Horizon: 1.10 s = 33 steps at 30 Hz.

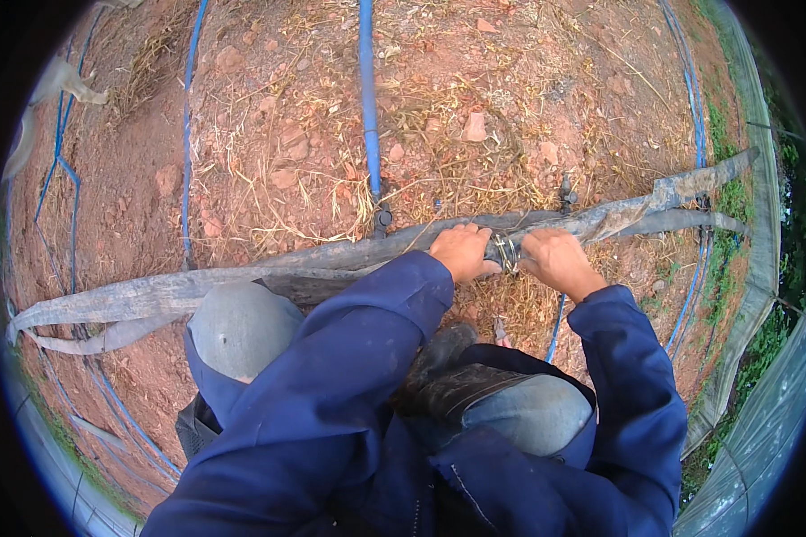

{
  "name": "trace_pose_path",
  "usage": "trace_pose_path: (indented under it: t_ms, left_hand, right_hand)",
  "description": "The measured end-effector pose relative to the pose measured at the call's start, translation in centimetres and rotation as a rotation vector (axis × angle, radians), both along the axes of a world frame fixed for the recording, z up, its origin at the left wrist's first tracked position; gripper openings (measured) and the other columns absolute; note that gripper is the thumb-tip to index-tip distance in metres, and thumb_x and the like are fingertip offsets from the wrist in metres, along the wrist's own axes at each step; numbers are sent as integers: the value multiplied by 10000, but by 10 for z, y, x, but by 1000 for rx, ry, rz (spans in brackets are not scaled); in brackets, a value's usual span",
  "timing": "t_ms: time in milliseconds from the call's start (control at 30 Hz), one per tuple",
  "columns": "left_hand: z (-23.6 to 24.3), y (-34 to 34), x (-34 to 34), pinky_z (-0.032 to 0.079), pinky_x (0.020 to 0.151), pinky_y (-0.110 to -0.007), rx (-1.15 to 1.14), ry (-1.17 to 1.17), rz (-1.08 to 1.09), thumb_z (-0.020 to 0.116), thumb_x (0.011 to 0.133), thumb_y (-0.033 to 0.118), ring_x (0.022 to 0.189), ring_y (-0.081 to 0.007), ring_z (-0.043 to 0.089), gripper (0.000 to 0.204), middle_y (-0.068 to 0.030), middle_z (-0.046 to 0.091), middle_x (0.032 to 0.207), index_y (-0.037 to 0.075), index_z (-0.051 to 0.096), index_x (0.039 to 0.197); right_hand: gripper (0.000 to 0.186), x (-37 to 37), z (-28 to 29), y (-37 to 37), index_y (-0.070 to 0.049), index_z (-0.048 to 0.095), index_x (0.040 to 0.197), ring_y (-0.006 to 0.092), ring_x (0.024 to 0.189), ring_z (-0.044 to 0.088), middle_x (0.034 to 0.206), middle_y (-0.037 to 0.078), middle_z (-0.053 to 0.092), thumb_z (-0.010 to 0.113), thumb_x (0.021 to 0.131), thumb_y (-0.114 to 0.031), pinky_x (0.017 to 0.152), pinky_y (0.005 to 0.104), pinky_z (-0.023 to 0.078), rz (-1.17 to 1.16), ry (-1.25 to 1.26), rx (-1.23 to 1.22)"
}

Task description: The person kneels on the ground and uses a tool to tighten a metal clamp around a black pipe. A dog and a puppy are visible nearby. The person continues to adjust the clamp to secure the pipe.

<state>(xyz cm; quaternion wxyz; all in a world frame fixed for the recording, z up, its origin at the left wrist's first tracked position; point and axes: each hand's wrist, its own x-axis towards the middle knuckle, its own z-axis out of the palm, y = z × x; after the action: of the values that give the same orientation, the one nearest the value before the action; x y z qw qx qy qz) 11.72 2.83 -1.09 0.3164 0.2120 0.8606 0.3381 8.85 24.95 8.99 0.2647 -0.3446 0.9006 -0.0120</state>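
Note:
A long, dirty grey lay-flat hose runs across the ground in front of my knees. My left hand is closed over the hose, its thumb pointing at a dark joint. Several turns of pale wire are wound around that joint, between my two hands. On the other side of the wire, my right hand is closed around the hose, with its fingertips close to the binding. The undersides of both hands are hidden. Beside my left hand, a dark valve joins a blue tube to the hose.
Reddish soil with stones and dry straw lies ahead. More blue tubes stretch away at left and right. Another small valve stands behind my right hand. A pale plastic sheet borders the right side, with green plants beyond it. My knees are close to the hose.

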Motion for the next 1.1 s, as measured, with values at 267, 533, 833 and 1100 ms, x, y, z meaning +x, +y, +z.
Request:
trace_pose_path:
  t_ms: [267,533,833,1100]
  left_hand:
    - [-1,1,-2,522,1018,-491,-9,-15,-20,769,867,585,1238,-380,622,790,-193,658,1310,50,588,1419]
    - [1,0,-3,507,1042,-499,-4,-44,-17,764,870,583,1276,-379,598,800,-206,642,1341,49,577,1437]
    - [-8,-3,-11,500,1051,-489,14,-87,-59,713,902,632,1269,-381,612,831,-201,649,1342,53,562,1478]
    - [-24,-8,-34,503,1063,-477,28,-183,-131,662,889,728,1307,-379,620,902,-200,651,1422,92,554,1520]
  right_hand:
    - [236,-5,-2,-12,-123,709,877,288,901,722,883,66,728,750,896,-355,827,469,536,101,14,148]
    - [412,-3,-20,-29,-31,793,930,390,963,749,1006,209,780,608,956,-399,852,504,564,-427,-262,457]
    - [317,-10,-29,-4,-47,766,970,357,890,737,890,181,759,710,939,-358,810,452,567,-545,-245,-7]
    - [234,-48,-31,-4,-50,796,1052,239,860,734,912,133,778,836,881,-204,798,394,570,-554,-572,-66]
